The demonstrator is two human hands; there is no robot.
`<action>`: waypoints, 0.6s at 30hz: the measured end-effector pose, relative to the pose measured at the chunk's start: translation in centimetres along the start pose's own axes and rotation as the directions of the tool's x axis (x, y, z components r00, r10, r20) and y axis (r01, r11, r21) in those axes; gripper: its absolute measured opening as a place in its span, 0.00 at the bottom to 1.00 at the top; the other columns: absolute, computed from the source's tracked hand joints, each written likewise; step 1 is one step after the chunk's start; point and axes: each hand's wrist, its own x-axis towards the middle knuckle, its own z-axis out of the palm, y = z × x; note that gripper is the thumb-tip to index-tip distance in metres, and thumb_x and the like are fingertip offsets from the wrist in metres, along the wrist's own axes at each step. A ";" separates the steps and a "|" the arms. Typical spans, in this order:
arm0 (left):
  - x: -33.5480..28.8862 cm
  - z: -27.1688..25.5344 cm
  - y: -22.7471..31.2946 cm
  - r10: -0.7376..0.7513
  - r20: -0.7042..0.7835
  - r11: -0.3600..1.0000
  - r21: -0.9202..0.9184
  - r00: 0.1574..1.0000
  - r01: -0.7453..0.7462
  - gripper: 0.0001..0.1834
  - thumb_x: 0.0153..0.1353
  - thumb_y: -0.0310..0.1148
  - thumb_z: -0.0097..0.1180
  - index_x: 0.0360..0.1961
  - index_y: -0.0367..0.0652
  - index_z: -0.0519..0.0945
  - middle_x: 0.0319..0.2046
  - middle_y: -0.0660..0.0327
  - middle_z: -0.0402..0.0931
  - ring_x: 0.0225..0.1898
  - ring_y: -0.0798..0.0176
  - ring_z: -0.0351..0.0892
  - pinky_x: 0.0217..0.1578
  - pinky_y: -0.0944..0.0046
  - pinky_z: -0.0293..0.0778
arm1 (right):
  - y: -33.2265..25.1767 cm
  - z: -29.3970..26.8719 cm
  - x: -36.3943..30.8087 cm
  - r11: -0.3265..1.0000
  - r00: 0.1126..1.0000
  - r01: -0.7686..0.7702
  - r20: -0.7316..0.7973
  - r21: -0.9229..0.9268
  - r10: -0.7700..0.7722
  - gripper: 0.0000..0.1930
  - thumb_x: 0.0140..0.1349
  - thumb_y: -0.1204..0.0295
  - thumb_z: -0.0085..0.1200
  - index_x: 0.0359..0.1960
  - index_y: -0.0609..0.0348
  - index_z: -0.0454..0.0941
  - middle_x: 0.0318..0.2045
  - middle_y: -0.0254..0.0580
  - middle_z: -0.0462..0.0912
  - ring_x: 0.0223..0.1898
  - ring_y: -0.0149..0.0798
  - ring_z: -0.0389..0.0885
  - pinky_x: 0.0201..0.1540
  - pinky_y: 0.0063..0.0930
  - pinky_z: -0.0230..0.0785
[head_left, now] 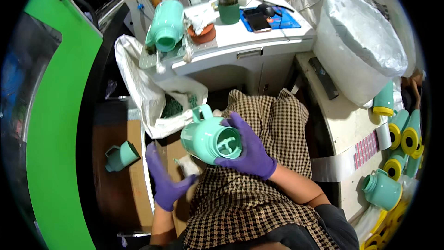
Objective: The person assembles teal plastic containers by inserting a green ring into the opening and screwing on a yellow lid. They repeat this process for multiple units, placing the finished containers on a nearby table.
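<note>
A mint-green plastic jug (198, 138) with a loop handle is tilted over my lap, its round mouth toward the lower right. Inside the mouth shows a mint-green branched piece (226, 145). My right hand (249, 148), in a purple glove, grips the jug around its mouth. Off to the left, my left hand (166, 180), also gloved in purple, is apart from the jug with thumb and fingers spread and nothing in it. Between that hand and the jug, lower down, lies a small white bundle (188, 165). A brown checked cloth (259, 185) covers my lap.
Ahead, a white desk (282, 41) holds a larger mint-green jug (166, 25), an orange-brown round container (202, 33), a bottle (228, 9) and a phone (256, 20). A white sack (138, 83) stands left, beside another mint-green piece (122, 156). Several yellow-ended jugs (410, 140) lie right.
</note>
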 end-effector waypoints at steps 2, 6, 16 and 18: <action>2.5 1.3 3.0 0.145 0.229 0.973 0.144 0.963 -0.181 0.65 0.34 0.52 0.81 0.68 0.27 0.59 0.64 0.36 0.63 0.66 0.34 0.64 0.68 0.41 0.59 | -0.9 0.5 0.3 0.996 0.988 -0.042 0.150 0.081 0.029 0.61 0.47 0.57 0.78 0.76 0.65 0.47 0.64 0.60 0.69 0.65 0.56 0.70 0.69 0.46 0.63; 4.4 3.6 3.3 0.236 0.233 0.972 -0.049 0.943 -0.231 0.60 0.38 0.51 0.81 0.65 0.25 0.64 0.53 0.42 0.76 0.53 0.38 0.78 0.59 0.43 0.69 | -2.1 0.8 0.4 0.994 0.982 0.088 0.172 -0.063 -0.076 0.56 0.45 0.60 0.78 0.73 0.64 0.56 0.69 0.61 0.61 0.69 0.59 0.63 0.71 0.48 0.57; 1.8 6.3 1.6 0.438 0.148 0.897 0.003 0.887 -0.443 0.43 0.41 0.49 0.77 0.57 0.42 0.74 0.49 0.58 0.78 0.55 0.51 0.76 0.58 0.41 0.69 | 0.9 1.2 -5.0 0.882 0.898 0.150 0.436 -0.446 0.068 0.29 0.51 0.57 0.71 0.52 0.57 0.76 0.50 0.49 0.80 0.34 0.43 0.85 0.31 0.33 0.78; 1.0 6.9 1.9 0.483 0.155 0.866 0.063 0.862 -0.497 0.39 0.45 0.54 0.73 0.55 0.42 0.77 0.50 0.61 0.77 0.57 0.53 0.75 0.59 0.39 0.68 | 2.1 1.2 -6.0 0.834 0.783 0.103 0.561 -0.542 0.268 0.26 0.52 0.57 0.70 0.48 0.58 0.77 0.47 0.50 0.81 0.30 0.44 0.85 0.30 0.36 0.78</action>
